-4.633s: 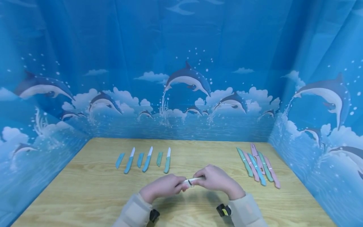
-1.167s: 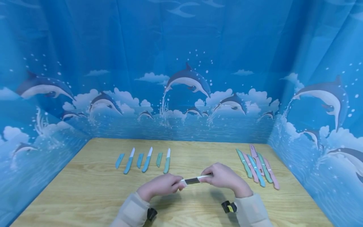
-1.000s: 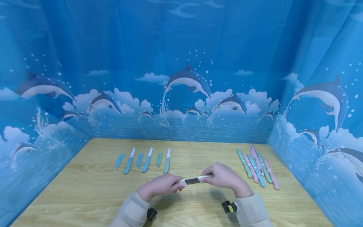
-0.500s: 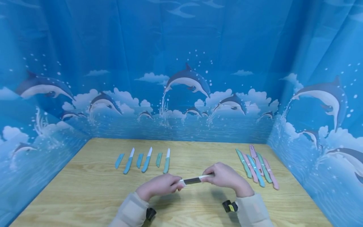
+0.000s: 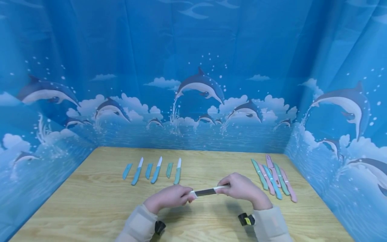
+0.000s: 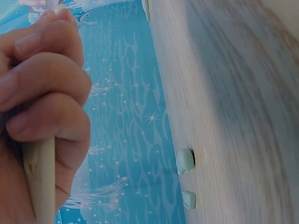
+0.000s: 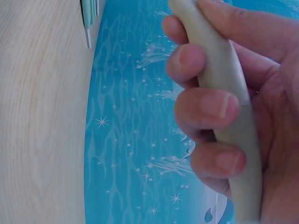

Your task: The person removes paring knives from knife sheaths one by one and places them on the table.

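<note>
I see a light wooden table point(image 5: 90, 208) enclosed on three sides by a blue curtain point(image 5: 121, 50) printed with dolphins point(image 5: 199, 84), clouds and waves. The light is even.

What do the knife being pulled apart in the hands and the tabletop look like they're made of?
Knife: the cream handle in the right hand and the cream sheath in the left hand look like matte plastic, smooth and uniform; the dark blade between them could be coated steel or ceramic. Tabletop: light wood or wood-look laminate, with visible grain.
</note>
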Tool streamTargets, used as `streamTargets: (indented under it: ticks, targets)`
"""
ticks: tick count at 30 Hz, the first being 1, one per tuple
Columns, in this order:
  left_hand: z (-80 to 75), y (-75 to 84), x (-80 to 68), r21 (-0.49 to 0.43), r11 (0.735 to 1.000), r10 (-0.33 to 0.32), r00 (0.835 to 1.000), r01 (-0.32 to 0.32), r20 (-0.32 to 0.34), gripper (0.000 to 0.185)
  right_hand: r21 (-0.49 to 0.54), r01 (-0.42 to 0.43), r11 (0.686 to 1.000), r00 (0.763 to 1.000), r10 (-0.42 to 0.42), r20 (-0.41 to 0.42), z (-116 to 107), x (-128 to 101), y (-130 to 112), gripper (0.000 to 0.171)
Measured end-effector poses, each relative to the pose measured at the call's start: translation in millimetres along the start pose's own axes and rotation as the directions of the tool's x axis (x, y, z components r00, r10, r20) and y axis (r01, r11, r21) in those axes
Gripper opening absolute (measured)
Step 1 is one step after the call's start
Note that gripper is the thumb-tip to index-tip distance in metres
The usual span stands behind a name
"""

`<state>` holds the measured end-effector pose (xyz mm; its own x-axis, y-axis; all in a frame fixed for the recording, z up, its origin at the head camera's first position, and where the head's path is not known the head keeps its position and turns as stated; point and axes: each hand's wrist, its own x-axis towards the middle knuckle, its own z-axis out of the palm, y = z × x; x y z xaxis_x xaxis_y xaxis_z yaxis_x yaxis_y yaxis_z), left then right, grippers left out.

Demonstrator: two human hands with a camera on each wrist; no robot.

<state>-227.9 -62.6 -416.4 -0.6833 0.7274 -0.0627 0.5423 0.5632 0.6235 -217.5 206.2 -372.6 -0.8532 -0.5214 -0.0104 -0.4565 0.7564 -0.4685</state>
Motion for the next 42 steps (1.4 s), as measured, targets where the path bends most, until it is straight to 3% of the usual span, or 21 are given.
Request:
streamTargets:
  ticks: [31, 36, 42]
  targets:
    - [-3.3, -2.2, -3.8, 0.011, 1.000, -0.003, 1.000, 0.003, -0.007, 0.029, 0.066, -0.017, 0.998, 1.000, 0.015, 0.022, -5, -2, 4, 0.021]
    - [-6.7, -5.7, -4.7, 0.018, 0.999, -0.033, 0.999, 0.034, -0.024, 0.027, 0.114, -0.085, 0.990, 0.996, 0.086, 0.003, -15, -11, 14, 0.021]
    - [-7.3, -13.2, -4.2, 0.005, 0.995, -0.100, 0.994, 0.100, -0.047, 0.025, 0.140, -0.107, 0.984, 0.991, 0.116, -0.065, -27, -20, 29, 0.023]
